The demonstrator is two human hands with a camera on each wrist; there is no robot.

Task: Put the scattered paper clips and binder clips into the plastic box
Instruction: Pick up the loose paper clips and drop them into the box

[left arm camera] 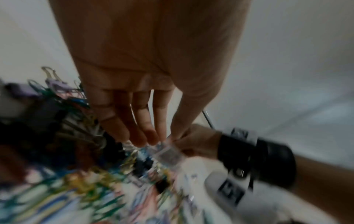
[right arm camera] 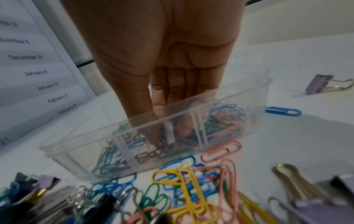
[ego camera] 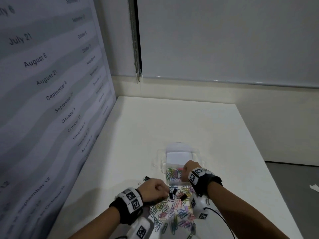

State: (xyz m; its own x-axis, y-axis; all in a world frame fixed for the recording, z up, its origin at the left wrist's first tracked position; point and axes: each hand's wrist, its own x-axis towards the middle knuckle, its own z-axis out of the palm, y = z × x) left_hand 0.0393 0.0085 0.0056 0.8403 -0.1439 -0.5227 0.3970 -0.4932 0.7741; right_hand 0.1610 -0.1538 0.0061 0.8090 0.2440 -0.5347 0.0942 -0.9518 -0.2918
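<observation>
One clear plastic box point(ego camera: 179, 163) stood on the white surface point(ego camera: 172, 121), already part-filled with coloured paper clips point(right arm camera: 226, 119). Dozens more – too many to count – lay scattered before it, with a few binder clips point(ego camera: 183, 197) among them. The wall chart point(ego camera: 43, 80) read "July 21", "August 6", "September 6". The right hand point(ego camera: 189, 169) reached down into the box, fingers point(right arm camera: 159, 104) pinching a lilac clip. The left hand point(ego camera: 153, 188) hovered over the pile – fingers point(left arm camera: 141, 121) straight, loose.

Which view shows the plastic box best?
Right wrist: the plastic box fills mid-frame, with its clear walls, dividers and clips visible. Head view shows it small and far, partly behind the right hand. Left wrist view is too blurred.
</observation>
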